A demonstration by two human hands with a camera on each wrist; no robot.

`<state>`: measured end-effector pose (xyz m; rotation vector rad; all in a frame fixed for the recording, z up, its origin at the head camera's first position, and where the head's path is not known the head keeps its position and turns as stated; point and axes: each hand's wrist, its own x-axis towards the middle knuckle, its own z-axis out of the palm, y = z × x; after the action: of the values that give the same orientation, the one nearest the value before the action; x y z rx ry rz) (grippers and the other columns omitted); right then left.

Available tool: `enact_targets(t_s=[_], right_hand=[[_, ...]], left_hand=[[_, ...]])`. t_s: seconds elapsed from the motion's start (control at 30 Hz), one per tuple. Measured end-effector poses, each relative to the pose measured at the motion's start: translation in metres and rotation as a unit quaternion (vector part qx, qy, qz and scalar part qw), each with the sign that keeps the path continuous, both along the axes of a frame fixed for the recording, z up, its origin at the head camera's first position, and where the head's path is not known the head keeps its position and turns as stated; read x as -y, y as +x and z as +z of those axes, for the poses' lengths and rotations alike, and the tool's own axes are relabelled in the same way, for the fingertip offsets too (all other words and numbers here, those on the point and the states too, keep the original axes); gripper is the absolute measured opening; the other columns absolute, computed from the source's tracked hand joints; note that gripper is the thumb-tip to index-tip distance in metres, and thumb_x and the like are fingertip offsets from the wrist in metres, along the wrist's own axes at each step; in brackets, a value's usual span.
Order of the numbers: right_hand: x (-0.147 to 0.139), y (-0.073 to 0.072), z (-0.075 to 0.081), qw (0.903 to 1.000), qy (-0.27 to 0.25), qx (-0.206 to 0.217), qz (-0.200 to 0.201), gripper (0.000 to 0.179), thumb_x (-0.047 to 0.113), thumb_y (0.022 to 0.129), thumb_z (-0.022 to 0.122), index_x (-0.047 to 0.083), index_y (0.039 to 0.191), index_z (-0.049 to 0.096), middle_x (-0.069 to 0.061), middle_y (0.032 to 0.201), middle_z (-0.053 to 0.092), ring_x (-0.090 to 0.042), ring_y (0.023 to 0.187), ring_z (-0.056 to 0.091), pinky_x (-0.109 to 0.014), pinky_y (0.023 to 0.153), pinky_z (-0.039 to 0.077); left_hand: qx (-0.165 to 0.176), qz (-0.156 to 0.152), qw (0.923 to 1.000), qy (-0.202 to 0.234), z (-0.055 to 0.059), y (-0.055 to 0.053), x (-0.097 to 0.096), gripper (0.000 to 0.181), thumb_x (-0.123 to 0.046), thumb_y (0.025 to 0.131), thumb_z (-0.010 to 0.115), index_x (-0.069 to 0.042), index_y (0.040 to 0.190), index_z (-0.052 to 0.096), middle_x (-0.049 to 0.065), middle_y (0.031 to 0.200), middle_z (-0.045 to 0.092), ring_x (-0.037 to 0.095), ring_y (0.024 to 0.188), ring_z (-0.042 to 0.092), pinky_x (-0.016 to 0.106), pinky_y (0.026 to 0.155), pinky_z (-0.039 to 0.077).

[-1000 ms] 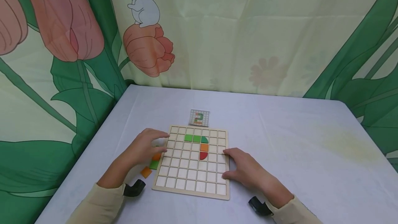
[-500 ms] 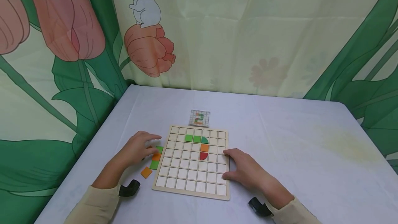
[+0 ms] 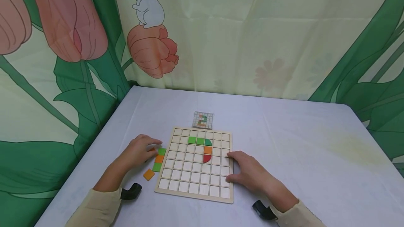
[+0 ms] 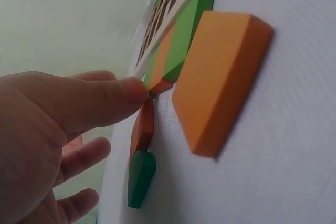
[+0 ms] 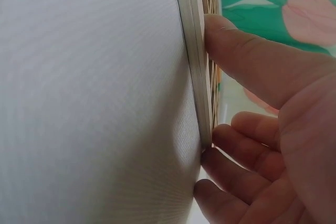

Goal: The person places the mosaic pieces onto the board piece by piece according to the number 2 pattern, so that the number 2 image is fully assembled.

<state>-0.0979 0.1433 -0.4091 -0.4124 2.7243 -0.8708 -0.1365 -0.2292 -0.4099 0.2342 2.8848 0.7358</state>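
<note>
A wooden grid board lies on the table. In it sit two green squares, a dark green rounded piece, an orange square and a red rounded piece. My left hand hovers over loose pieces left of the board, fingers apart and holding nothing. Below its thumb in the left wrist view are a red-orange piece and a dark green one. A green-orange-green row lies along the board's edge. Thumb and fingertips of my right hand rest at the board's right edge.
A small card with a coloured figure 2 on a grid lies just beyond the board. One orange square lies apart, near the left wrist. Behind the white-covered table hangs a printed curtain.
My left hand has drawn back leftward from the board's left edge to the loose pieces, uncovering more of the green-orange-green row. My right hand stays at the right edge.
</note>
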Motion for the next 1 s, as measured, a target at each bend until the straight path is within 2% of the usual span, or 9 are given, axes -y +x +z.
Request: enact_targets(t_s=[0.53,0.8,1.0], right_hand=[[-0.0015,0.0003,-0.0010,1.0000,-0.003,0.004,0.000,0.074,0.026,0.077,0.088,0.004,0.139,0.054,-0.008,0.139,0.054,-0.029,0.131,0.049,-0.047,0.108,0.039],[-0.0026,-0.0003,-0.0015,1.0000,-0.006,-0.002,0.004,0.073,0.025,0.077,0.087,0.003,0.138,0.055,-0.008,0.138,0.055,-0.028,0.131,0.049,-0.046,0.108,0.039],[-0.0023,-0.0007,-0.0020,1.0000,-0.005,0.000,0.003,0.073,0.025,0.077,0.088,0.003,0.139,0.054,-0.008,0.138,0.055,-0.029,0.131,0.049,-0.046,0.108,0.039]], left_hand=[[-0.005,0.002,0.9999,0.009,-0.0075,-0.0036,-0.0046,0.024,-0.005,0.090,0.072,-0.010,0.113,0.075,0.008,0.114,0.063,0.029,0.113,0.053,0.047,0.092,0.052],[-0.021,-0.004,0.9997,0.009,-0.0088,-0.0041,-0.0044,0.026,-0.006,0.089,0.072,-0.009,0.115,0.074,0.006,0.113,0.065,0.030,0.114,0.053,0.048,0.092,0.051],[-0.020,-0.004,0.9998,0.008,-0.0102,-0.0050,-0.0044,0.025,-0.007,0.089,0.073,-0.010,0.114,0.074,0.006,0.113,0.065,0.031,0.114,0.053,0.049,0.091,0.051]])
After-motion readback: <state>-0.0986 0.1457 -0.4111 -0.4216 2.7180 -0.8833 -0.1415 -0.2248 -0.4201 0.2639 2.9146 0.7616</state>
